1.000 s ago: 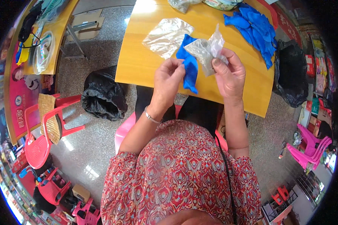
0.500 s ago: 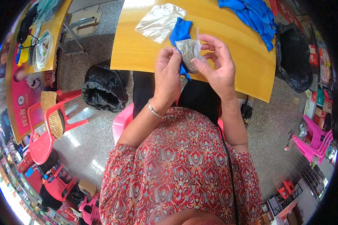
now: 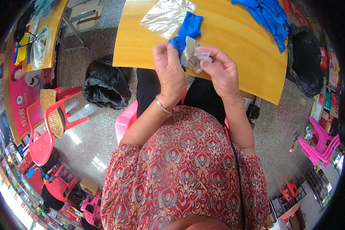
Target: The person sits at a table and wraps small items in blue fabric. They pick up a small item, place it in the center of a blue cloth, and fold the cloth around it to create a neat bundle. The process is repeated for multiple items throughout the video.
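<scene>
My left hand [image 3: 169,71] is closed at the near edge of the yellow table [image 3: 234,46], its thumb and fingers pinching a small piece of blue cloth [image 3: 177,43]. Right beside it, my right hand [image 3: 220,71] pinches the gathered clear top of a small plastic bag [image 3: 189,53]. Greyish-brown, grainy-looking contents fill the bag's lower part. The bag is tilted and overlaps the blue cloth's edge; whether they touch cannot be made out. Just beyond lies a flat blue cloth pouch [image 3: 190,25], next to a clear, shiny plastic sheet or bag [image 3: 165,17].
A heap of blue cloth [image 3: 266,19] lies at the table's far right. Black bin bags stand on the floor, one left [image 3: 105,86] and one right [image 3: 304,63] of the table. A red plastic chair [image 3: 46,142] is at the left, and pink stools [image 3: 320,143] are at the right.
My right hand has shifted from the bag's side to its gathered top. The bag has turned, and the blue cloth in my left hand now shows above the fingers.
</scene>
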{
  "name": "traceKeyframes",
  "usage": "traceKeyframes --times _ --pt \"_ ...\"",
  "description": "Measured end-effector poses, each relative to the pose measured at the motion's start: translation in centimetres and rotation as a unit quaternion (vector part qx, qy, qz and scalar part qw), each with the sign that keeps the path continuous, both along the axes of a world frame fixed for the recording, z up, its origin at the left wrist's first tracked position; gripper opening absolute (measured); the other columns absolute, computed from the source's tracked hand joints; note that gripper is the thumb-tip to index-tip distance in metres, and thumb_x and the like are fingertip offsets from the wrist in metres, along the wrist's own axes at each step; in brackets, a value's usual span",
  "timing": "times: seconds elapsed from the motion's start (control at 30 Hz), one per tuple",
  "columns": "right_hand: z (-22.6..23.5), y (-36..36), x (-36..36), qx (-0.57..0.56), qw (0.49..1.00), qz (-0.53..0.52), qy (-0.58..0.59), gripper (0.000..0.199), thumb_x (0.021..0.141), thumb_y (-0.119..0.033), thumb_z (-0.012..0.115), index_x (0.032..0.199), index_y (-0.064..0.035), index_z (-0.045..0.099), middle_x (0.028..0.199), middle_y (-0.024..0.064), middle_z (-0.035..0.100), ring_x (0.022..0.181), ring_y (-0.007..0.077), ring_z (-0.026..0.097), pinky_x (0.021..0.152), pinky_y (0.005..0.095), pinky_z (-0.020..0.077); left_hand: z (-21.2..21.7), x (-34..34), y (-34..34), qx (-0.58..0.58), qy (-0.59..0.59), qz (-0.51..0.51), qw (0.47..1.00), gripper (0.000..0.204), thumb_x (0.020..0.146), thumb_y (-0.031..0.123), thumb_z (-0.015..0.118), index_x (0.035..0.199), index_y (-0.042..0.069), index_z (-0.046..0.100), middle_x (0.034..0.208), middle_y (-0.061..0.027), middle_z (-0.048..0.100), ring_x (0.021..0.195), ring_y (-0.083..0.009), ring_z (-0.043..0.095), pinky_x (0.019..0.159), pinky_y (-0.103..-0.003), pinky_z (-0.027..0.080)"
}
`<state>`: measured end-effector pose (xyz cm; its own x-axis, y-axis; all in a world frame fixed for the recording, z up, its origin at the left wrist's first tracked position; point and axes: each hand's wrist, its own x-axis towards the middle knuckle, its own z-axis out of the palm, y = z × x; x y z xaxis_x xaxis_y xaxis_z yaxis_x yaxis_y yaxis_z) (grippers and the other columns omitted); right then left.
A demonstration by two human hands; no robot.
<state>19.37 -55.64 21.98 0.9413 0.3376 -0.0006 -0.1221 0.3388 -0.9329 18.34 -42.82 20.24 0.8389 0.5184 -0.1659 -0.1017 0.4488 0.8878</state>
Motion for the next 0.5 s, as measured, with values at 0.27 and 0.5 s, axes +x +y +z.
traceKeyframes --times 0.27,0.5 --pt "-1.9 1.3 -0.4 0.163 0.966 -0.078 0.186 0.023 0.085 -0.013 0.068 0.102 -0.0001 0.059 0.101 0.0064 0.060 0.091 0.0131 0.058 0.078 0.0268 0.0491 0.9 -0.2 -0.7 -0.058 -0.097 -0.002 0.994 0.011 0.095 0.014 0.054 0.097 0.005 0.047 0.088 -0.0022 0.056 0.076 -0.0074 0.052 0.070 -0.022 0.044" --pt "-0.4 1.5 -0.9 0.126 0.954 -0.094 0.256 0.039 0.083 -0.014 0.071 0.115 0.0006 0.054 0.100 0.0036 0.062 0.092 0.0137 0.059 0.080 0.0268 0.0489 1.9 -1.3 -0.9 -0.016 -0.075 -0.023 0.997 0.012 0.095 0.015 0.054 0.097 0.005 0.047 0.086 -0.0023 0.057 0.076 -0.0075 0.053 0.070 -0.022 0.045"
